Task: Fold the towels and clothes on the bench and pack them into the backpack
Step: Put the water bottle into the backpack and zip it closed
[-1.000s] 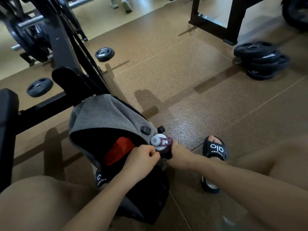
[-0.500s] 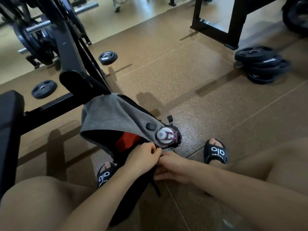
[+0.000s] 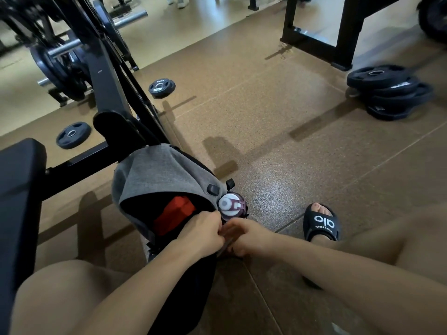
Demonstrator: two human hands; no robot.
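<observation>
I see both hands, left hand (image 3: 202, 234) and right hand (image 3: 244, 235), pinching the backpack (image 3: 154, 175) opening's near edge; red cloth (image 3: 175, 213) already packed, closing remains, I judge.

**Layout: backpack on floor between the knees**

Backpack (image 3: 157, 180) stands on the floor (image 3: 278, 146) in front of the seated person, between the thighs. Folded cloth (image 3: 176, 213) sits inside its open top. Bottle (image 3: 231, 204) is in the side pocket, on the backpack's right. Left hand (image 3: 202, 234) and right hand (image 3: 246, 238) meet at the opening's near edge, just below the bottle. Sandal (image 3: 323, 224) is right of the backpack. Tabletop (image 3: 17, 189) at far left. Weight rack (image 3: 79, 56) behind the backpack, two loose plates (image 3: 161, 87) on the floor near it. Plate stack (image 3: 389, 91) far right.
</observation>
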